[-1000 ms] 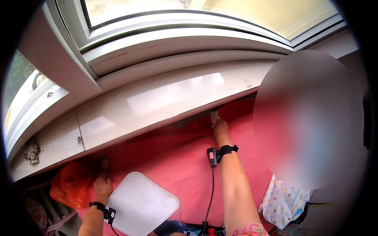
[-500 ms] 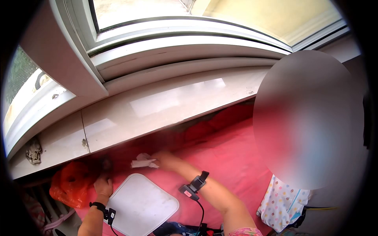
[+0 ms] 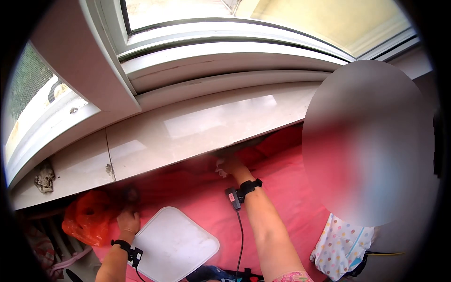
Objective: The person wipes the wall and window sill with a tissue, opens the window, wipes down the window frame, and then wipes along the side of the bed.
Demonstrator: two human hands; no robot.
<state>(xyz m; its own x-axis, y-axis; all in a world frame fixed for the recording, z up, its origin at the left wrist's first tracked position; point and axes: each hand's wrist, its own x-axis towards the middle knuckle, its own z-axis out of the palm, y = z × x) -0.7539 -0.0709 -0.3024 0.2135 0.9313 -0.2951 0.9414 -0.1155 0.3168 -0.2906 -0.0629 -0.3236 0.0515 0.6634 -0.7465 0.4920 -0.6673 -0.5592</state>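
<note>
1. One hand, the right (image 3: 233, 167), had its fingers closed on a white tissue (image 3: 221, 169) at the pink sheet (image 3: 277, 197), near the windowsill (image 3: 188, 134).
2. Left hand (image 3: 128, 221): between orange bag (image 3: 87, 223) and white board (image 3: 176, 242); grip unclear.

A board (image 3: 176, 242) lies on the sheet (image 3: 282, 202); a bag (image 3: 84, 220) and the left hand (image 3: 128, 222) are left of it; the right hand (image 3: 231, 166), with a tissue (image 3: 220, 169) in it, is beyond the board, near the windowsill (image 3: 159, 145); the window (image 3: 216, 29) stands behind.
</note>
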